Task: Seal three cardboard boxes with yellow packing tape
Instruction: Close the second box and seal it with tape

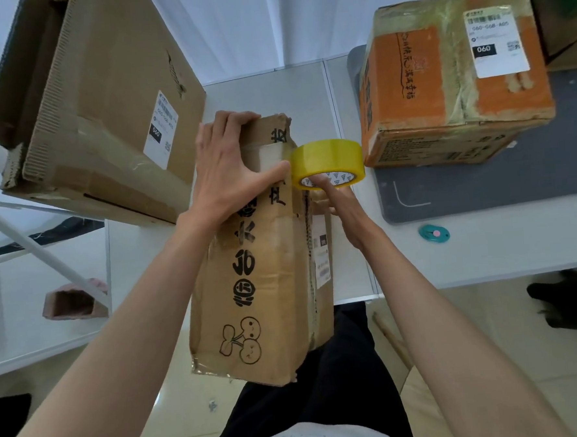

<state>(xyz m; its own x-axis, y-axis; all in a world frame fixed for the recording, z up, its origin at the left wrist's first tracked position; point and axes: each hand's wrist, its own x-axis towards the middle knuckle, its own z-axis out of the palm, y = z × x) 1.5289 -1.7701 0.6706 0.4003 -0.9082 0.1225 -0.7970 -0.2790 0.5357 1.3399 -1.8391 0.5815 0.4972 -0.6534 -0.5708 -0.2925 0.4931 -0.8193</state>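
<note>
A tall brown cardboard box (260, 280) with black characters and a cherry drawing stands in front of me, its near end over the table edge. My left hand (230, 168) lies spread on its top part, fingers hooked over the far edge, thumb pressing near the flap seam. My right hand (338, 201) holds a roll of yellow packing tape (327, 162) against the box's upper right edge, with a finger inside the core. A large brown box (97, 105) lies at the left. An orange box (450, 76) with a white label sits at the right.
The white table (306, 92) carries a dark grey mat (481, 186) under the orange box. A small teal cutter (434, 233) lies on the table at the right. A pink hollow block (72, 300) sits low at the left. More boxes stand at the top right.
</note>
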